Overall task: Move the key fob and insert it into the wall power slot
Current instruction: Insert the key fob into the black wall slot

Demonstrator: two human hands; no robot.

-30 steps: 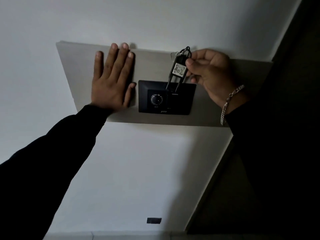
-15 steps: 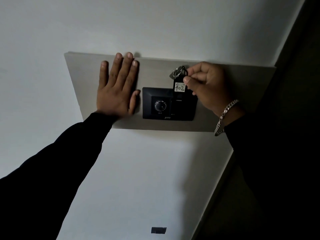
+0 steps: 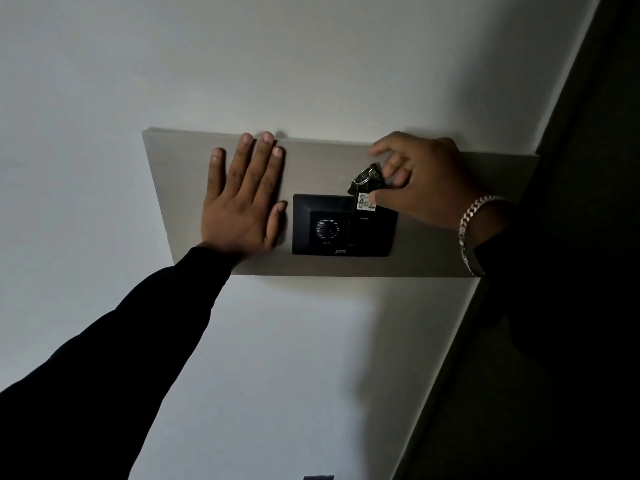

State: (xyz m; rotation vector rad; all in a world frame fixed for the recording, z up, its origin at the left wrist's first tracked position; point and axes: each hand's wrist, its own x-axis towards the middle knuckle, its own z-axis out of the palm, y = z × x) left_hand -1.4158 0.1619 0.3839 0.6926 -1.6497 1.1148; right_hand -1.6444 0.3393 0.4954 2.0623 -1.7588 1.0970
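Black key fob (image 3: 366, 199) (lower part hidden) in wall power slot (image 3: 362, 220); right hand (image 3: 420, 178) grip loosened, unclear.

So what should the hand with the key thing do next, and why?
Probably let go and draw back. The key fob already stands in the slot at the top of the black wall unit, only its labelled top and ring showing. The right hand barely pinches it, fingers spread. The left hand lies flat beside.

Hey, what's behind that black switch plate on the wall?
The black switch plate is mounted on a pale rectangular panel, with the white wall behind that. The key fob, touched by the right hand, enters its top edge; the fob's lower part is hidden inside.
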